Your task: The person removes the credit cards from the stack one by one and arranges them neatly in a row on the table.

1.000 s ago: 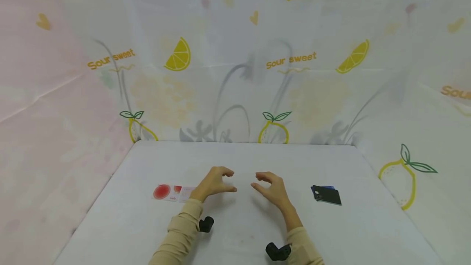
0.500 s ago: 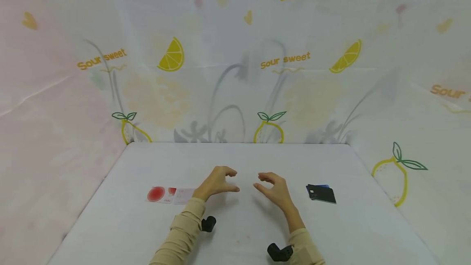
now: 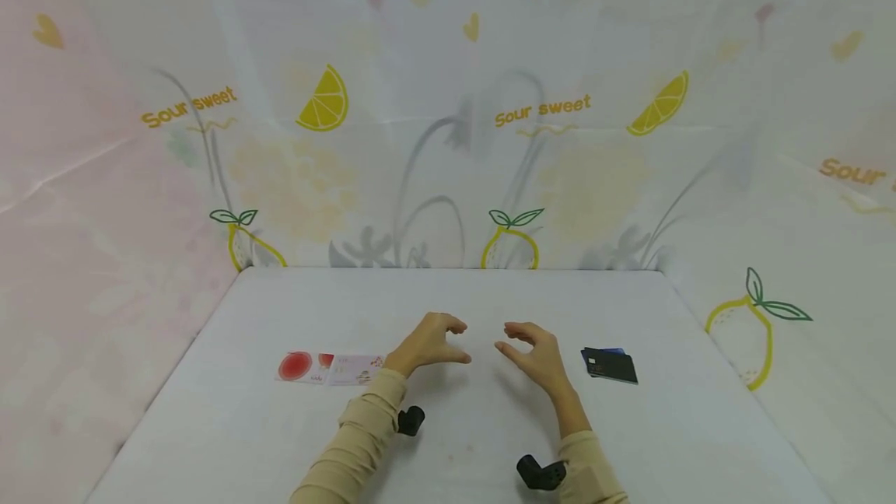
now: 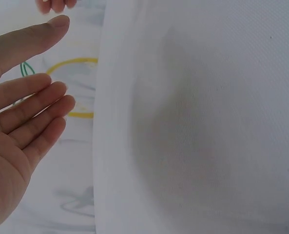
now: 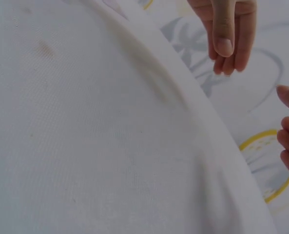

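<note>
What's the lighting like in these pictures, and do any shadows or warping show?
Head view: soft, even light, with faint shadows on the white table below the left hand and right hand; left wrist view: a broad, blurry-edged shadow; right wrist view: dim, the white table's edge looking bowed, possibly lens distortion.

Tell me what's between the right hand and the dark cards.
In the head view, only bare white tabletop shows between the right hand and the dark cards.
</note>
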`<state>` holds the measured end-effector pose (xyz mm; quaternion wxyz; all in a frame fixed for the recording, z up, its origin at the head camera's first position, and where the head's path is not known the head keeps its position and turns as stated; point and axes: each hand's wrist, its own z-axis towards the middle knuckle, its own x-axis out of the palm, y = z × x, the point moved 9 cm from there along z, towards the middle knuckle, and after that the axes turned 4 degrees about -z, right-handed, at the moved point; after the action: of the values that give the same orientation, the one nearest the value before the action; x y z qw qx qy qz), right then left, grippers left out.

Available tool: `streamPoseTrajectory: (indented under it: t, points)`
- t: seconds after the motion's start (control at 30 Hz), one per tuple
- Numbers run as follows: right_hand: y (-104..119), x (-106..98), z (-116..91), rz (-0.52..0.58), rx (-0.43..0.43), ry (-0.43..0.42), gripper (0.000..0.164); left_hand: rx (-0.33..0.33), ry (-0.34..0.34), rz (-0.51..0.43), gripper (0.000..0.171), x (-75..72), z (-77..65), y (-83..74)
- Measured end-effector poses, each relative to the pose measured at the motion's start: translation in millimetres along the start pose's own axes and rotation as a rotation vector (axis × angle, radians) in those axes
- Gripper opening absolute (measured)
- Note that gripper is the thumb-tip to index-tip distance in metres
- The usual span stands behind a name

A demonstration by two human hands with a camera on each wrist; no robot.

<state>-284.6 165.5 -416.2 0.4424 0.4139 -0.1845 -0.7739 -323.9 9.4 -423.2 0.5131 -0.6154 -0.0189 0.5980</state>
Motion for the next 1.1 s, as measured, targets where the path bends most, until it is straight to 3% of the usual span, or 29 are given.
streamPoseTrajectory:
  t: [0.1,0.33,0.53,0.8,1.03,1.1]
  points:
    - [-10.1,-3.3,-0.3,-0.004,-0.014,-0.005,0.029,0.004,0.007,0.005,0.050,3.5,4.0,-1.8]
    - [-8.4,-17.4,-0.9,0.045,-0.094,-0.043,0.033,-0.024,0.041,0.012,0.051,11.4,10.8,-4.0]
    - [-13.0,-20.8,-1.5,-0.009,0.009,-0.019,0.030,-0.045,0.058,0.009,0.052,17.7,13.9,-3.0]
    - [12.5,-40.5,0.8,0.014,0.060,-0.019,0.031,-0.032,0.054,-0.005,0.051,25.3,19.8,-6.7]
    - [1.9,-52.4,-2.7,-0.001,0.072,-0.029,0.029,-0.025,0.065,-0.020,0.050,35.1,23.1,-11.4]
    - [-10.5,-52.8,-5.1,-0.012,0.077,-0.031,0.029,-0.018,0.063,-0.018,0.050,37.0,24.0,-12.7]
